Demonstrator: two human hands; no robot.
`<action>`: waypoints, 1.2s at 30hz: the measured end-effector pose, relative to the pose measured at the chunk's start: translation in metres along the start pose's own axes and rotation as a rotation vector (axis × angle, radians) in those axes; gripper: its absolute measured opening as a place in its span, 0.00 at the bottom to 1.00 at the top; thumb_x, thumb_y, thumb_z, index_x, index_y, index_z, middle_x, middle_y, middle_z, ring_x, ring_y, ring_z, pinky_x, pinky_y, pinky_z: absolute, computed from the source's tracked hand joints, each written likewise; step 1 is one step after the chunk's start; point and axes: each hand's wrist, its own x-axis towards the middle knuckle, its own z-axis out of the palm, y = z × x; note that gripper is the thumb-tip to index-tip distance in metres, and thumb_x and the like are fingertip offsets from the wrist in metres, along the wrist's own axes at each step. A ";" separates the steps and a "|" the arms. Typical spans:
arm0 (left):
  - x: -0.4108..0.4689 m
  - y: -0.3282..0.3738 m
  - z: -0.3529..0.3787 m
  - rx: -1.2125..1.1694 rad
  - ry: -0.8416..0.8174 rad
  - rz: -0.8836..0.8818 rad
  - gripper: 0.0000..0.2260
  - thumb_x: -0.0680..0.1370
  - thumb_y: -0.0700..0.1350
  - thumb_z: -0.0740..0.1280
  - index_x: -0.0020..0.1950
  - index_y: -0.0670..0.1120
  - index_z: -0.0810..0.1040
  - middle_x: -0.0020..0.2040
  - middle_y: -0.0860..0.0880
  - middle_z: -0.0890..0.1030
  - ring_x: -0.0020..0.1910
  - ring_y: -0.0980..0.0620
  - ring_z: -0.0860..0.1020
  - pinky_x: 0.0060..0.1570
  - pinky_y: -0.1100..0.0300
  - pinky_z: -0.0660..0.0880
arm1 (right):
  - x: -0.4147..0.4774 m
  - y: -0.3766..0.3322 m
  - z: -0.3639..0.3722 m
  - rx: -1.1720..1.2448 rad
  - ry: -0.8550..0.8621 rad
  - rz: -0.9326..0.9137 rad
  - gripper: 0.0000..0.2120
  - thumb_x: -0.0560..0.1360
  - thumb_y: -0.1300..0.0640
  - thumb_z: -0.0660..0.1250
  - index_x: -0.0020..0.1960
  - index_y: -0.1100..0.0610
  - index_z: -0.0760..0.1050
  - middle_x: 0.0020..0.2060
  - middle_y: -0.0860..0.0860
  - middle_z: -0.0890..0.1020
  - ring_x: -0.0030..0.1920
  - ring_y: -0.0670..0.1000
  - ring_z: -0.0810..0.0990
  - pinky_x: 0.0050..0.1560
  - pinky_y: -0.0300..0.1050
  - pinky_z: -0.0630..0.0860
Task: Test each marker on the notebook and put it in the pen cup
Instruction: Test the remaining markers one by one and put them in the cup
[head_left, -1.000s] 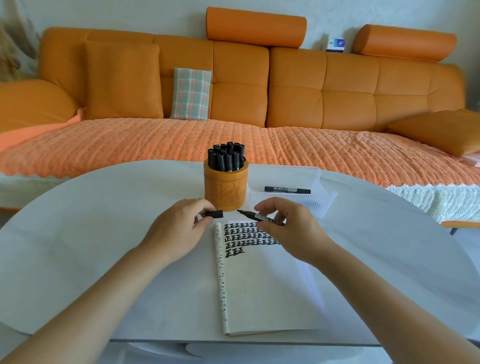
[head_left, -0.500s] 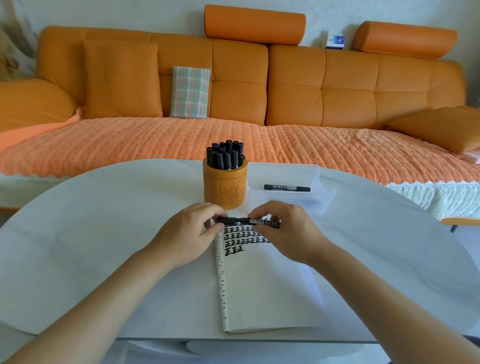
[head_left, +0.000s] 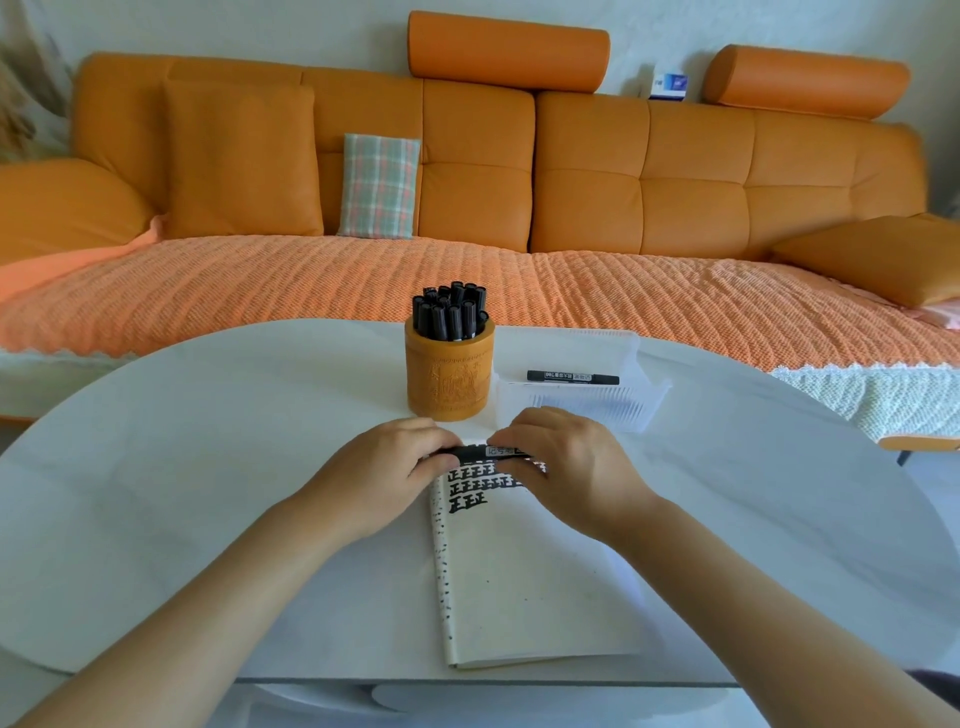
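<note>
The marker (head_left: 480, 453) is held level just above the top of the notebook. Its long axis runs left to right across the person, with one end in each hand. At the left, the left hand (head_left: 382, 467) curls its fingers round the marker's left end and hides it, so I cannot tell whether the cap is fully seated. Between the hands only a short stretch of black barrel with a white label shows. The pen cup (head_left: 448, 379) stands straight beyond that gap, near both hands, crowded with upright stored markers (head_left: 451, 312); free room in its mouth looks tight. Below lies the notebook (head_left: 524, 571), flat on the white desk (head_left: 182, 467), with rows of black test marks near its top edge. The right hand (head_left: 569, 460) pinches the marker's right half with curled fingers. Further right, a white tray (head_left: 587, 408) holds one loose marker (head_left: 573, 377), also lying left to right. To go in, the held marker would likely need turning upright and lifting over the cup's rim; nothing stands between hands and cup.
</note>
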 end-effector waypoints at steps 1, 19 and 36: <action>0.000 -0.001 -0.001 0.004 -0.001 0.015 0.09 0.80 0.50 0.64 0.56 0.51 0.81 0.46 0.56 0.78 0.48 0.57 0.75 0.47 0.52 0.75 | 0.000 0.000 0.001 -0.035 0.021 -0.030 0.05 0.77 0.55 0.69 0.51 0.52 0.82 0.41 0.45 0.81 0.40 0.50 0.78 0.36 0.45 0.74; 0.023 -0.003 -0.013 0.057 0.207 0.194 0.07 0.78 0.47 0.68 0.54 0.51 0.82 0.44 0.58 0.77 0.45 0.59 0.72 0.40 0.58 0.73 | 0.017 -0.007 0.001 0.234 -0.094 0.287 0.09 0.82 0.54 0.61 0.56 0.48 0.80 0.43 0.44 0.74 0.44 0.46 0.74 0.44 0.41 0.71; 0.074 -0.048 -0.018 -0.286 0.279 -0.286 0.39 0.75 0.60 0.67 0.79 0.51 0.51 0.78 0.53 0.56 0.75 0.52 0.60 0.71 0.45 0.64 | 0.134 0.024 -0.026 0.567 0.455 0.589 0.07 0.80 0.60 0.65 0.56 0.52 0.77 0.45 0.50 0.82 0.42 0.48 0.84 0.45 0.52 0.83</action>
